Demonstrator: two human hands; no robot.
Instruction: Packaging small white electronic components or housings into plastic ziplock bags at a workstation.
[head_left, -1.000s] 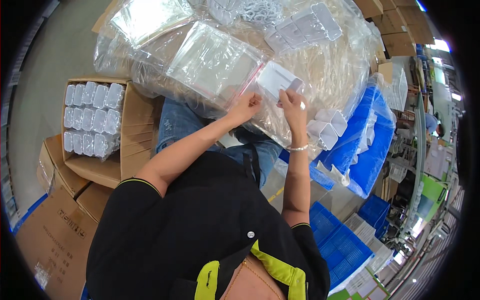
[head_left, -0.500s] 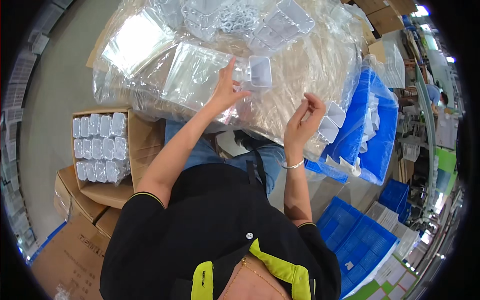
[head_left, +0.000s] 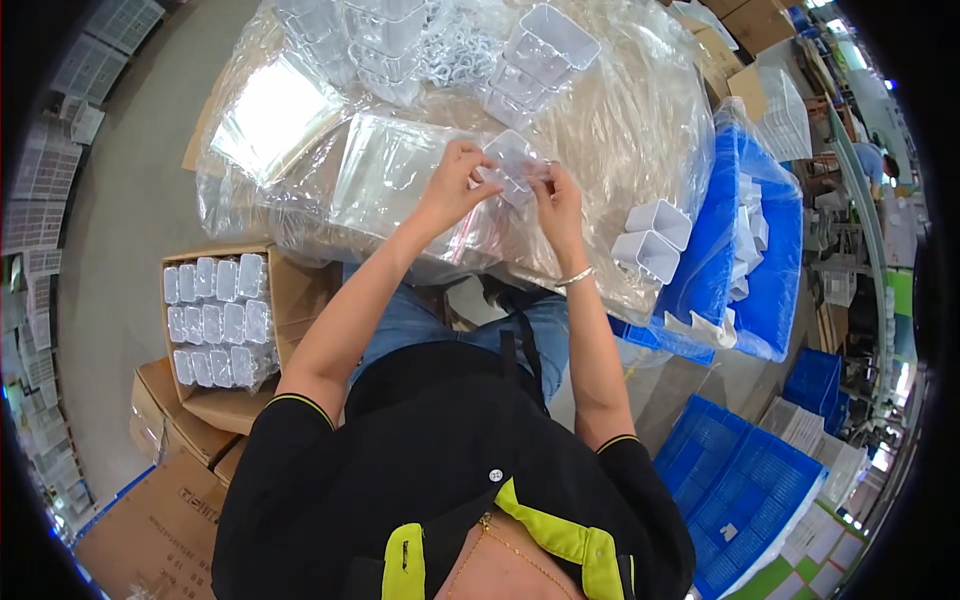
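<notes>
Between my hands is a small translucent white plastic container (head_left: 514,160), tilted above the film-covered work surface. My left hand (head_left: 460,185) pinches its left side with thumb and fingers. At its right edge my right hand (head_left: 558,205) is closed, fingertips bent onto the container. A stack of flat clear plastic bags (head_left: 385,170) lies beside my left hand. To the right, two white containers (head_left: 652,240) sit side by side near the surface's edge. Beyond my hands stand nested containers (head_left: 545,55) and a pile of small pale rings or hooks (head_left: 455,50).
On the left, an open cardboard box (head_left: 225,405) holds rows of wrapped containers. A blue bin (head_left: 775,290), lined with plastic, stands to the right with white pieces inside. Blue crates (head_left: 735,490) sit lower right. Another person (head_left: 872,165) is far off at the right.
My right hand has moved left and inward to the container, closing on its edge. The container has tilted in my hands; my left hand has closed on it.
</notes>
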